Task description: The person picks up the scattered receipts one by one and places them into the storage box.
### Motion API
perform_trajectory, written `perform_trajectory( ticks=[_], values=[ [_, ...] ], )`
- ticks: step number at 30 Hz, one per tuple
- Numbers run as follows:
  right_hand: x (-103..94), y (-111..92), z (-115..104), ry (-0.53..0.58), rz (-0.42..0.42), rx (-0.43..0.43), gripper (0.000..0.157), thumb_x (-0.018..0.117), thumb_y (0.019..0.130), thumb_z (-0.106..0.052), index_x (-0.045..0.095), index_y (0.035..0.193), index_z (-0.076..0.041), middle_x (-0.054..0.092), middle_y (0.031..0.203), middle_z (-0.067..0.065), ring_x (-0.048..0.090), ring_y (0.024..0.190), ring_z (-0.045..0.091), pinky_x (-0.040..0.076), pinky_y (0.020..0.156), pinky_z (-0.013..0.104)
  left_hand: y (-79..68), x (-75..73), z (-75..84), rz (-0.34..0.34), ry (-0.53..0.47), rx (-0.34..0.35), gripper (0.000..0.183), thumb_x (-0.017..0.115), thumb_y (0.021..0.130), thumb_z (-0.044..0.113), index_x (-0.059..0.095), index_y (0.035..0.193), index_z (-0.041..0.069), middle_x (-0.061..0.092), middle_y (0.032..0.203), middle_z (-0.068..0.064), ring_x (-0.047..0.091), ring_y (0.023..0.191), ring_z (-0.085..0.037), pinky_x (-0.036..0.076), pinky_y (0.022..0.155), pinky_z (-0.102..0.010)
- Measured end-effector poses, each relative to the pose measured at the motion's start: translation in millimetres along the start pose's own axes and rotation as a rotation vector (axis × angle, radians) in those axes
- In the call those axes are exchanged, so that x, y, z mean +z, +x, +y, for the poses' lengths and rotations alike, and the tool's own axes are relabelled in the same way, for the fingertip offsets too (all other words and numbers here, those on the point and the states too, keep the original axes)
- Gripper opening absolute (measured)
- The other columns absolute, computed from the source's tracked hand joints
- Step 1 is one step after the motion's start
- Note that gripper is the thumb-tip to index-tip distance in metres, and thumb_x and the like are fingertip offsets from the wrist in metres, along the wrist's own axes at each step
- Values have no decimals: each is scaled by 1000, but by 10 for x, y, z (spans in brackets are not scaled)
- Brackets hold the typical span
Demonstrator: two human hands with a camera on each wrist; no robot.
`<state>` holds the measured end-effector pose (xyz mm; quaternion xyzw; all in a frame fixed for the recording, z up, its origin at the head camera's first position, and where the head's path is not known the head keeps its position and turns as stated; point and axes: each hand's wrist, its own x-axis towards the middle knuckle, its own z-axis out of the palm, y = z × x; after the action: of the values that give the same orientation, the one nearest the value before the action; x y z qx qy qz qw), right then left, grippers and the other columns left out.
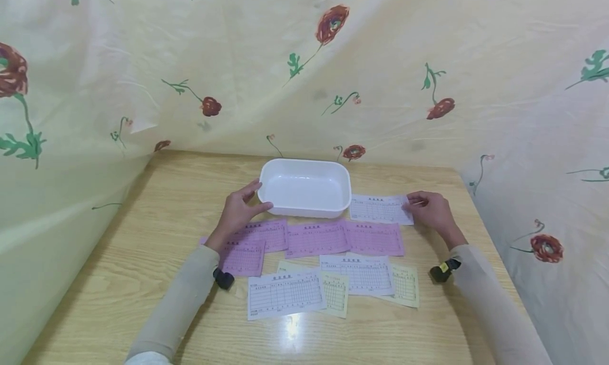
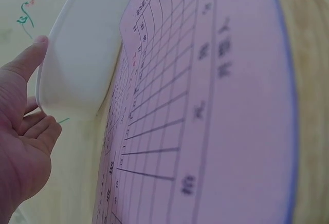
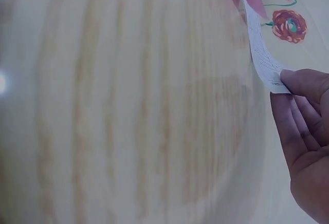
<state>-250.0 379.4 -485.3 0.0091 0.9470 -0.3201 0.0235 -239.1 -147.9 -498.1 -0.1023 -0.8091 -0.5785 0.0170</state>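
Note:
At the back of the table stands a white plastic tray (image 1: 304,211). My left hand (image 1: 241,205) holds its left end; in the left wrist view the thumb lies at the rim and the other fingers curl below it. Right of the tray, a white printed form slip (image 1: 378,209) is pinched at its right edge by my right hand (image 1: 430,212). In the right wrist view that slip (image 3: 263,62) bends between thumb and fingers. A pink slip (image 2: 169,106) fills much of the left wrist view, below the left hand.
Pink slips (image 1: 316,239) lie in a row in front of the tray, some overlapping. Nearer, white slips (image 1: 285,296) partly cover yellow ones (image 1: 406,286) on the wooden table (image 1: 214,333). A flowered cloth (image 1: 238,63) hangs behind and at both sides.

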Motion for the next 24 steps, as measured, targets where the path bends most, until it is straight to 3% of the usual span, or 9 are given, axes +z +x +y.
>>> perform_trajectory(
  ticks=[8,17,20,24],
  values=[
    [-63,-18,13,13,16,-39,47,70,98,-37,67,128,0,69,124,23,67,109,37,54,81,23,1,2,12,-7,-6,-2,76,87,83,31,53,146,4,40,161,-7,36,150,-21,40,119,-30],
    [-188,-70,23,26,66,-58,48,72,97,-39,69,125,0,71,121,23,69,105,35,51,71,11,2,-9,55,-13,-5,-2,76,87,83,29,53,146,4,40,162,-8,35,151,-23,40,120,-33],
    [-232,-90,12,36,84,-66,47,73,97,-36,69,124,1,71,120,24,70,99,26,51,70,9,1,-12,57,-14,-4,-4,76,87,83,29,53,146,4,40,162,-8,35,151,-24,40,120,-33],
    [-295,-121,0,73,102,-68,45,73,97,-32,68,125,3,70,120,26,66,88,3,54,69,9,-3,-7,46,-15,-6,-2,75,87,83,28,54,145,4,40,161,-9,35,151,-24,40,120,-33]
  ],
)
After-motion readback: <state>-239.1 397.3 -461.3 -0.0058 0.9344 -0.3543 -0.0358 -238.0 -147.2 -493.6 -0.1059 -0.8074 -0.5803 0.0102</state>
